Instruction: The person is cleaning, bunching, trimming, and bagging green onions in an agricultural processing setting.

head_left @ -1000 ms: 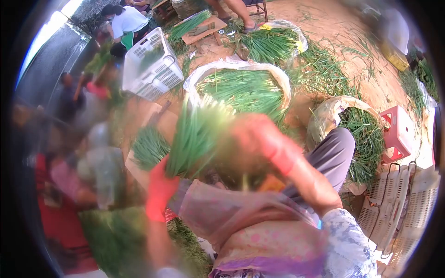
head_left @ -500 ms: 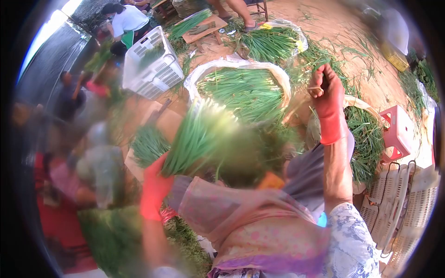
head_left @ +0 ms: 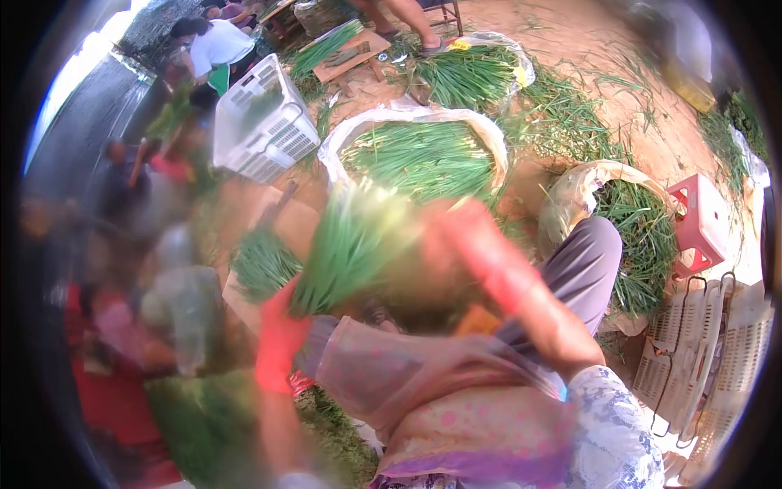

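Observation:
My left hand [head_left: 281, 334], in a red glove, is wrapped round the green end of a bunch of chives [head_left: 342, 248]. The pale stem ends of the bunch fan out up and to the right. My right hand [head_left: 464, 236], also red-gloved, is smeared by motion close to those pale ends, so its fingers do not show. Beyond both hands lies a white-rimmed sack [head_left: 330, 155] full of chives laid flat. More chives [head_left: 265, 265] rest on a board at the left, near my left hand.
A sack of loose green leaves [head_left: 631, 244] stands beside my right knee, next to a pink stool [head_left: 702, 228]. Pale plastic baskets [head_left: 700, 359] lie at the lower right. A white crate [head_left: 265, 122] sits at the back left, near a bending person [head_left: 220, 45].
My right hand has swung down and left, from over the ground at the right to the pale ends of the bunch. My left hand keeps its grip on the chives.

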Tool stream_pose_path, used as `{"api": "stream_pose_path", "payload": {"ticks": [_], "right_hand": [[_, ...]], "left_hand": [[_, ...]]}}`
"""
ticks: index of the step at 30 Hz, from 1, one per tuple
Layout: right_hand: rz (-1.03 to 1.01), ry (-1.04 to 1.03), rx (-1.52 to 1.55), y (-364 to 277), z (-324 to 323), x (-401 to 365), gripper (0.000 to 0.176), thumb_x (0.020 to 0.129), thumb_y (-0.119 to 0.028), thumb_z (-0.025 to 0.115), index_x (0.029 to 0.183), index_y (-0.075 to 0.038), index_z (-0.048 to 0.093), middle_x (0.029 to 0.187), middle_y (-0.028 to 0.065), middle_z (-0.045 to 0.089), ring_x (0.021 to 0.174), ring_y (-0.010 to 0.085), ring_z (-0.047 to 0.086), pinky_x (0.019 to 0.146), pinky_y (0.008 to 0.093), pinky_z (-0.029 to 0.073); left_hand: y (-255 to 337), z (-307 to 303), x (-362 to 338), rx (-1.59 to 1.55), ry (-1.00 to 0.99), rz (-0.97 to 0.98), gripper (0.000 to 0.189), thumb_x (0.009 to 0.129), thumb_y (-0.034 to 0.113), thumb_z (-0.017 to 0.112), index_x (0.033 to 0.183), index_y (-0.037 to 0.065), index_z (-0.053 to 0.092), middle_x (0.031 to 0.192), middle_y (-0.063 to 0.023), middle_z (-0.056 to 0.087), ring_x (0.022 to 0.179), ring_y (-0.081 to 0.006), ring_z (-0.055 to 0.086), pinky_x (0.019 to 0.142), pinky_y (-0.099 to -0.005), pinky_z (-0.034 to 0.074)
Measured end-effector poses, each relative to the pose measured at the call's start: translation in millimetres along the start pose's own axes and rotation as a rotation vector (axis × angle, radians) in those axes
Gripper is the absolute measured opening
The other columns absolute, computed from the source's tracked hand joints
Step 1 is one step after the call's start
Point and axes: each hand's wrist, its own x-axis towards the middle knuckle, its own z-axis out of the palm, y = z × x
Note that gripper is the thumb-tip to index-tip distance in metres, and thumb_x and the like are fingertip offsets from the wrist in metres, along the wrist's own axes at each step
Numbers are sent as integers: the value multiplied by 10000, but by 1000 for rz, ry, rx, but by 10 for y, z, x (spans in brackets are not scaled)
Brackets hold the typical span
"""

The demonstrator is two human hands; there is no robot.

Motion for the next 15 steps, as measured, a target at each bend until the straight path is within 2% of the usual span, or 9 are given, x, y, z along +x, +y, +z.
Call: {"api": "stream_pose_path", "payload": {"ticks": [1,2,4,6,7,8,10,13,15], "right_hand": [[-164,57,1,-62,-183,35,207,1006,-181,559,982,-24,692,674,79,684,496,143,627,468,245,522],[-352,95,-99,-165,-289,33,238,1022,-227,569,1021,-24,694,743,91,702,581,131,662,495,262,527],[-456,86,-263,-372,-215,-48,265,1006,-269,605,1052,-25,697,834,116,711,684,171,686,578,320,548],[-931,49,-945,-455,-106,-31,322,971,-306,638,1142,-36,674,919,147,704,776,270,690,684,389,557],[-999,-13,-1144,-521,-33,-40,360,937,-351,655,1143,-57,646,903,167,682,769,368,663,698,446,551],[-1023,-83,-1283,-473,22,44,328,931,-362,642,1061,-63,616,835,162,662,759,385,660,645,489,538],[-1003,-261,-1421,-382,56,100,214,903,-279,633,917,-70,585,768,143,636,725,376,659,600,498,525],[-1029,-257,-1458,-237,0,115,142,849,-215,625,867,-83,580,751,129,637,703,371,657,587,481,527],[-969,-105,-1555,-208,-181,157,120,810,-194,623,864,-89,599,762,126,643,680,362,657,577,457,530]], "left_hand": [[-27,-13,-41,-20,0,-31,522,801,-66,695,1315,-15,623,1201,-124,717,1117,-163,656,965,-304,502],[-45,-30,-86,-41,-4,-62,517,803,-59,699,1313,-10,628,1195,-119,721,1113,-160,657,963,-302,501],[-39,-42,-86,-31,-13,-76,504,810,-52,700,1307,-2,635,1187,-113,726,1103,-159,661,954,-301,504],[35,-17,-63,22,-30,-53,490,817,-51,693,1302,1,640,1182,-114,729,1094,-162,667,941,-304,511],[107,-4,-55,36,-43,-31,493,814,-59,686,1302,1,639,1176,-122,730,1091,-162,670,934,-304,514],[195,-2,-41,50,-55,-11,497,811,-67,679,1302,1,638,1171,-130,731,1089,-162,673,927,-305,517],[252,4,-3,96,-60,49,516,795,-86,663,1301,12,640,1165,-148,730,1081,-178,686,916,-311,526],[264,-4,-12,242,-26,170,566,758,-115,629,1300,50,648,1160,-174,720,1061,-241,709,898,-333,543],[333,-78,-5,422,21,278,606,736,-130,600,1302,82,655,1157,-184,710,1042,-297,713,876,-354,556]]}}
